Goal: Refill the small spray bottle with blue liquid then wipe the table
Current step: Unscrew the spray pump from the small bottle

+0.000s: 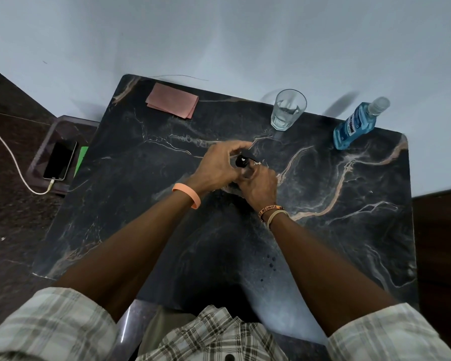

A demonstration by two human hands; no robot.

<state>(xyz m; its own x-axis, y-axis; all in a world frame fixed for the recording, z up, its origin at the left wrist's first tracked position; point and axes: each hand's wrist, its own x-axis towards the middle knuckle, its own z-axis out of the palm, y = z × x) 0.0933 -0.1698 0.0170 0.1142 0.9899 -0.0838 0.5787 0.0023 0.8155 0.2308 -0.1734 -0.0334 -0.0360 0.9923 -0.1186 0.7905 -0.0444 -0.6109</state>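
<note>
A square dark marble-patterned desk with pale veins fills the view, set against a light blue wall; over its middle the person's left hand and right hand meet, touching each other; a folded pink cloth lies flat near the far left corner; a clear plastic bottle of blue liquid with a blue label and a clear cap stands at the far right edge, capped; a clear drinking glass holding a little water stands at the far edge, between cloth and blue bottle, well apart from both; a black phone lies on a low dark stand left of the desk, a white cable plugged into it; the small spray bottle with a black pump top stands upright between the hands near the desk's centre; the left fingers curl over the top and pinch it; the right hand wraps the body, which is mostly hidden
</note>
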